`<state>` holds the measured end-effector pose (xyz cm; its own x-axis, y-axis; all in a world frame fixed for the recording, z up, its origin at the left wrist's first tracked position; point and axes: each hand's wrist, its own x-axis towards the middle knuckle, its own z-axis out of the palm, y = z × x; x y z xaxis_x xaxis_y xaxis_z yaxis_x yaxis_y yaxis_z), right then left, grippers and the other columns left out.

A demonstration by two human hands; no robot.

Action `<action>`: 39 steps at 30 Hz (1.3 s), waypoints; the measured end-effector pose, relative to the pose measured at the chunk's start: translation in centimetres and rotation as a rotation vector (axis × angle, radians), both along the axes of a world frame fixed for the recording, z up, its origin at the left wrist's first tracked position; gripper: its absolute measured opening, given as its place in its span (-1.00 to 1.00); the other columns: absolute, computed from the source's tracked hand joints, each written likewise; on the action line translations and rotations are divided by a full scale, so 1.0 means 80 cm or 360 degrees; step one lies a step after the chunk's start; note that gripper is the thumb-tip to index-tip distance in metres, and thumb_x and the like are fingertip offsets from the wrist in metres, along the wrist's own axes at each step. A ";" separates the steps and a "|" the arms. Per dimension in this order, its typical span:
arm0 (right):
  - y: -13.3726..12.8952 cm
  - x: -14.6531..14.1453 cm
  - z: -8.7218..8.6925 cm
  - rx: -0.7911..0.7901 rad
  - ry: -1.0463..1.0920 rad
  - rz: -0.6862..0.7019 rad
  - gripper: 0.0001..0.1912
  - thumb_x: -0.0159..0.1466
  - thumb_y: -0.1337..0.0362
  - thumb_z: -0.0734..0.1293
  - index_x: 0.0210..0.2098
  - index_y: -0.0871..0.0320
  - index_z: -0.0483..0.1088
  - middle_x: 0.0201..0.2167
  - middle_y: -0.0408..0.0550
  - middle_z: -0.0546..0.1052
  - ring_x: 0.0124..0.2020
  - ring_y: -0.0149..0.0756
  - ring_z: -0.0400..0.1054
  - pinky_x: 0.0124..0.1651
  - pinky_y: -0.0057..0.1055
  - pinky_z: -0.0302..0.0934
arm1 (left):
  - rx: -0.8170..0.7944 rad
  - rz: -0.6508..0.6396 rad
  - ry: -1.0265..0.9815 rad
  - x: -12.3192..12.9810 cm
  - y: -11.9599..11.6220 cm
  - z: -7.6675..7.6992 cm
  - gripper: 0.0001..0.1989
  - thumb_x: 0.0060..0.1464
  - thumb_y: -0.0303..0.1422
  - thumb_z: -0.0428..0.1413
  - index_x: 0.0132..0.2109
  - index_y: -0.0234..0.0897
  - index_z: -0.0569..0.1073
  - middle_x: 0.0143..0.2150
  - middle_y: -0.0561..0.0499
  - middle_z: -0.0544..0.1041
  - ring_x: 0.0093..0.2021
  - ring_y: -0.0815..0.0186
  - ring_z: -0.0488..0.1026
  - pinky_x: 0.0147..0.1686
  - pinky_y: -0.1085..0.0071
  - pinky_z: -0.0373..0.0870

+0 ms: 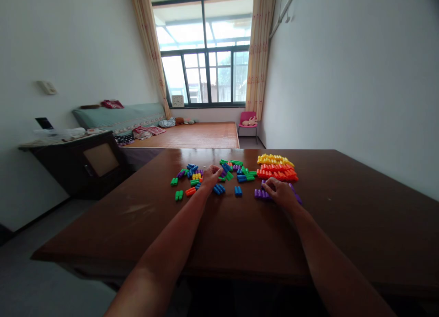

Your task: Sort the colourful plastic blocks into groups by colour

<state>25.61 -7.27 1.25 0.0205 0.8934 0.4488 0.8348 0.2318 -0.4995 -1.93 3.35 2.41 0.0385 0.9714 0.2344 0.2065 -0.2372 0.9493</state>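
My left hand point(210, 176) reaches into a loose spread of small plastic pieces, each like two short tubes joined side by side. Its fingers are pinched beside a blue piece point(226, 167) and a green piece point(229, 176); what they hold, if anything, is hidden. Over a row of purple pieces point(262, 194), my right hand point(280, 191) has thumb and finger closed on a purple piece point(263, 182), partly covered. Behind that hand lie orange rows point(277, 173) and yellow rows point(275, 160). Around my left hand are green, blue, orange, yellow and purple pieces.
The pieces lie on a brown wooden table point(137, 235). A blue piece point(238, 191) sits between my hands, and a green piece point(179, 195) at the left. Beyond the table are a bed point(202, 133), a pink chair point(247, 118) and a dark cabinet point(82, 161).
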 end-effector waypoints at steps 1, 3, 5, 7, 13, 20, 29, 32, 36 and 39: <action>0.000 -0.003 0.001 0.0004 0.0033 0.0024 -0.68 0.27 0.01 0.19 -0.36 0.11 0.41 -0.47 -0.08 0.54 -0.45 -0.27 0.40 -0.33 -0.38 0.17 | -0.0022 -0.0136 -0.0139 0.005 -0.007 -0.003 -0.74 0.02 -0.21 0.21 -0.24 -0.32 0.44 -0.38 0.01 0.50 -0.38 0.34 0.47 -0.39 0.44 0.43; -0.001 -0.013 0.002 0.0021 0.0145 0.0108 -0.65 0.29 0.01 0.17 -0.23 0.12 0.42 -0.36 -0.03 0.56 -0.39 -0.25 0.42 -0.27 -0.35 0.22 | -0.0042 -0.0423 -0.0295 0.015 -0.022 -0.005 -0.66 -0.09 -0.20 0.29 -0.20 -0.31 0.47 -0.33 0.01 0.51 -0.35 0.35 0.48 -0.34 0.41 0.46; -0.002 -0.027 0.002 0.0024 0.0275 0.0251 -0.62 0.30 0.02 0.18 -0.05 0.12 0.38 -0.16 0.03 0.56 -0.35 -0.27 0.43 -0.22 -0.33 0.26 | -0.0078 -0.0675 -0.0358 0.026 -0.037 -0.006 -0.59 -0.17 -0.21 0.35 -0.17 -0.31 0.50 -0.28 0.00 0.52 -0.31 0.33 0.49 -0.27 0.38 0.47; -0.002 -0.040 0.001 -0.0002 0.0359 0.0380 -0.57 0.28 0.03 0.21 0.06 0.09 0.31 -0.05 0.05 0.52 -0.35 -0.29 0.44 -0.20 -0.31 0.28 | -0.0128 -0.0873 -0.0388 0.037 -0.048 -0.006 -0.58 -0.20 -0.22 0.37 -0.18 -0.32 0.51 -0.27 -0.01 0.54 -0.28 0.30 0.51 -0.23 0.35 0.47; -0.004 -0.057 0.001 -0.0186 0.0552 0.0517 -0.62 0.25 -0.03 0.24 -0.13 0.12 0.36 -0.44 -0.13 0.50 -0.45 -0.31 0.39 -0.36 -0.40 0.27 | -0.0164 -0.1011 -0.0427 0.049 -0.051 -0.012 -0.60 -0.21 -0.24 0.38 -0.22 -0.33 0.50 -0.32 0.01 0.54 -0.34 0.33 0.50 -0.28 0.37 0.45; -0.008 -0.063 0.012 -0.0092 0.0623 0.0467 -0.57 0.24 -0.09 0.23 -0.14 0.12 0.37 -0.45 -0.13 0.47 -0.45 -0.31 0.35 -0.38 -0.41 0.24 | -0.0210 -0.0972 -0.0529 0.044 -0.056 0.002 -0.58 -0.20 -0.23 0.38 -0.20 -0.36 0.50 -0.32 0.00 0.54 -0.34 0.35 0.50 -0.28 0.40 0.45; -0.013 -0.079 0.016 0.0147 0.0534 0.0247 -0.61 0.27 -0.05 0.19 -0.17 0.11 0.41 -0.44 -0.06 0.49 -0.42 -0.25 0.36 -0.34 -0.38 0.24 | -0.0265 -0.0960 -0.0757 0.047 -0.064 0.006 -0.63 -0.15 -0.26 0.37 -0.20 -0.34 0.51 -0.30 0.00 0.56 -0.35 0.39 0.50 -0.24 0.43 0.44; -0.015 -0.081 0.018 0.0165 0.0470 0.0215 -0.61 0.27 -0.04 0.19 -0.15 0.11 0.41 -0.42 -0.05 0.51 -0.43 -0.25 0.36 -0.34 -0.38 0.23 | -0.0277 -0.0984 -0.0776 0.046 -0.060 0.006 -0.63 -0.15 -0.27 0.38 -0.20 -0.35 0.51 -0.30 -0.01 0.56 -0.34 0.38 0.51 -0.21 0.40 0.45; -0.013 -0.064 0.017 0.0190 0.0508 0.0081 -0.61 0.27 -0.02 0.19 -0.14 0.14 0.40 -0.41 -0.04 0.53 -0.41 -0.25 0.39 -0.33 -0.38 0.24 | -0.0226 -0.0719 -0.0977 0.021 -0.043 0.014 -0.65 -0.14 -0.28 0.37 -0.20 -0.34 0.51 -0.30 -0.02 0.58 -0.29 0.38 0.52 -0.17 0.43 0.45; -0.007 -0.047 0.011 0.0153 0.0542 -0.0016 -0.60 0.24 -0.06 0.22 -0.18 0.14 0.41 -0.45 -0.06 0.52 -0.43 -0.26 0.39 -0.33 -0.37 0.25 | -0.0167 -0.0452 -0.1086 -0.005 -0.031 0.022 -0.66 -0.10 -0.30 0.35 -0.17 -0.32 0.50 -0.28 -0.03 0.59 -0.26 0.39 0.53 -0.16 0.45 0.46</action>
